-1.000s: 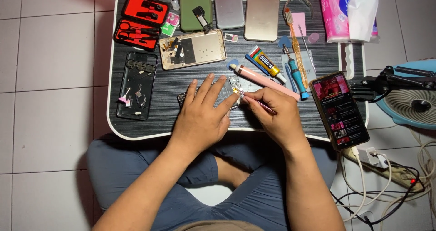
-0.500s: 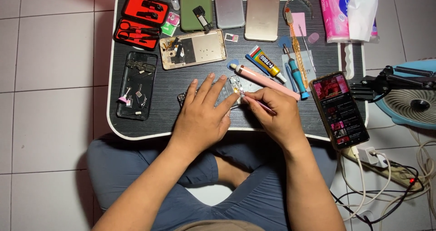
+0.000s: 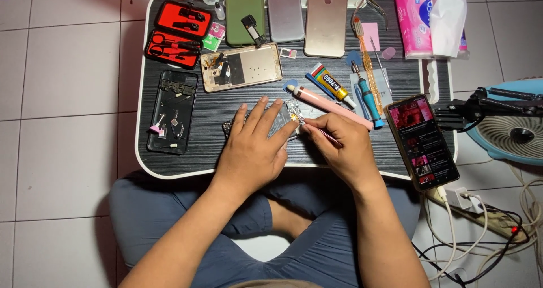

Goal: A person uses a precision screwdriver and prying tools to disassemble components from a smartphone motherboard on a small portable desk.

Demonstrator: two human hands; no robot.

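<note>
On black tray [image 3: 169, 158], hands unmoved, tweezers [image 3: 325, 134] still

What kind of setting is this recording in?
Most likely a home phone-repair spot: a low black lap table on a tiled floor, strewn with opened phones, a red tool kit and a glue tube.

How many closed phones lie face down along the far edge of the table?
3: a green phone, a grey phone beside it, and a gold phone to the right. Opened ones are not counted.
</note>
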